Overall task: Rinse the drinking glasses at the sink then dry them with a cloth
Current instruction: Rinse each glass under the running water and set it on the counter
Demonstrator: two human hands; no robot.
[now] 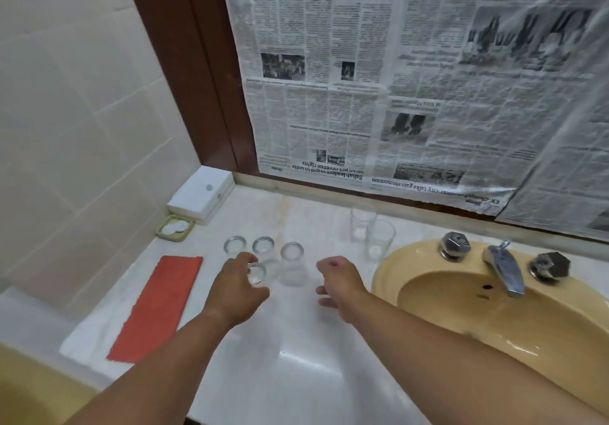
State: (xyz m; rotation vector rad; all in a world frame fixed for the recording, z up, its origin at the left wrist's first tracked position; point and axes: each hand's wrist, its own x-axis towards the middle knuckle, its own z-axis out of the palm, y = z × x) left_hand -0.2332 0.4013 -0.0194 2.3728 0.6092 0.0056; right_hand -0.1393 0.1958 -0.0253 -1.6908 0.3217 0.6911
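The nearest glass (257, 273) is the one in play: the left hand (235, 288) curls round it, thumb below and fingers over the far side, seemingly closed on it though the blur leaves the grip a little uncertain. It looks to be upside down on the counter (296, 358), as do its three neighbours (263, 245), just beyond the fingertips. That suggests a batch set down to drain, whether awaiting the rinse or the cloth I cannot say.

The right hand (339, 284) hovers just beside the cluster, loosely curled and holding nothing, probably ready to take the glass or reach for a tap.

Two more glasses (372, 236) stand upright past the right hand, toward the wall, close by the sink (412, 269). The faucet (504, 268) and its two knobs (455, 246) lie further out on that side; no water is visibly running.

Outside the left hand lies the red cloth (158, 306), flat on a white towel (82, 335), an easy reach for drying. Beyond it sit a soap dish (174, 227) and a white box (201, 194). The other glasses crowd close, so lifting one risks knocking the rest.
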